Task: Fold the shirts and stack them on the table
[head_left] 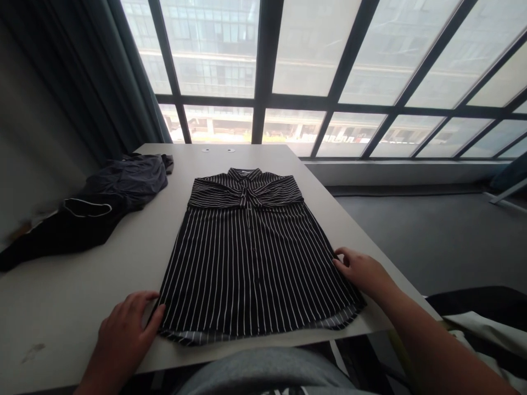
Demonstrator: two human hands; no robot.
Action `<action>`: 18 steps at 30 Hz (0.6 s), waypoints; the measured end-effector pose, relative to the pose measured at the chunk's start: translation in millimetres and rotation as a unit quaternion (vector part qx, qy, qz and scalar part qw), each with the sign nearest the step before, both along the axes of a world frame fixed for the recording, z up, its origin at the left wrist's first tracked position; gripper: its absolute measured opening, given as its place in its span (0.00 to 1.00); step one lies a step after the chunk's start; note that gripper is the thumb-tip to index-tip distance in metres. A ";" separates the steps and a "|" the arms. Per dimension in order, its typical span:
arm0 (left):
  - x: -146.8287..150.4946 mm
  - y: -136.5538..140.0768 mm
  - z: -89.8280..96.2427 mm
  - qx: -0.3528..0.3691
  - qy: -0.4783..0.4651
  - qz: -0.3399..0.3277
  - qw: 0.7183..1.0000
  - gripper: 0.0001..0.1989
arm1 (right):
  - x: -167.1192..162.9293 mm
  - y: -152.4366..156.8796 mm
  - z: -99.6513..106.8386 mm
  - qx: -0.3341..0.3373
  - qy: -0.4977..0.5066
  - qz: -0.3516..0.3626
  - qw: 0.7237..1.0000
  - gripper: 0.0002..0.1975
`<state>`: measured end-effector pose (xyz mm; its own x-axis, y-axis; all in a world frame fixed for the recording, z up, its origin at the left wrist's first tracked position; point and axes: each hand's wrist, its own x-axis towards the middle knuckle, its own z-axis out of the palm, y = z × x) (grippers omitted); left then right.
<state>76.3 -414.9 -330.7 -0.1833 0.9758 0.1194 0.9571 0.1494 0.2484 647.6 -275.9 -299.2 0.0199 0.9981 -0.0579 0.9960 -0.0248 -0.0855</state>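
Note:
A black button-up shirt with white stripes lies flat, front up, its collar at the far end. Both sleeves are folded inward across the chest, and the cuffs meet near the button line. My left hand is at the lower left side edge, thumb and forefinger closed in on the fabric there. On the opposite side, a bit higher up, my right hand pinches the right side edge between thumb and fingers. The curved hem turns up slightly near the table's front edge.
The shirt rests on a white table. Dark crumpled clothes lie along its left side. Large windows stand beyond, with a dark curtain at the left. More black and white cloth is at lower right.

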 end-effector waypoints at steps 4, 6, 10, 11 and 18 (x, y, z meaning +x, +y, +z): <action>-0.7 14.7 13.7 -0.015 0.010 -0.013 1.000 0.24 | 2.5 -16.9 4.0 -0.041 -0.016 -0.034 0.998 0.13; -0.3 22.3 21.8 -0.038 0.000 -0.011 0.999 0.25 | 2.2 -23.3 6.6 -0.063 -0.019 -0.036 0.997 0.13; 0.7 28.5 30.2 -0.141 -0.035 0.003 0.989 0.30 | 0.4 -31.9 12.1 -0.108 -0.010 -0.029 0.994 0.15; 1.2 27.4 30.0 -0.154 -0.036 0.006 0.987 0.31 | 0.1 -33.2 13.1 -0.116 -0.005 -0.025 0.993 0.14; 7.7 10.6 26.8 -0.174 -0.024 0.037 0.984 0.25 | -10.5 -19.8 28.8 -0.164 -0.020 0.014 0.986 0.10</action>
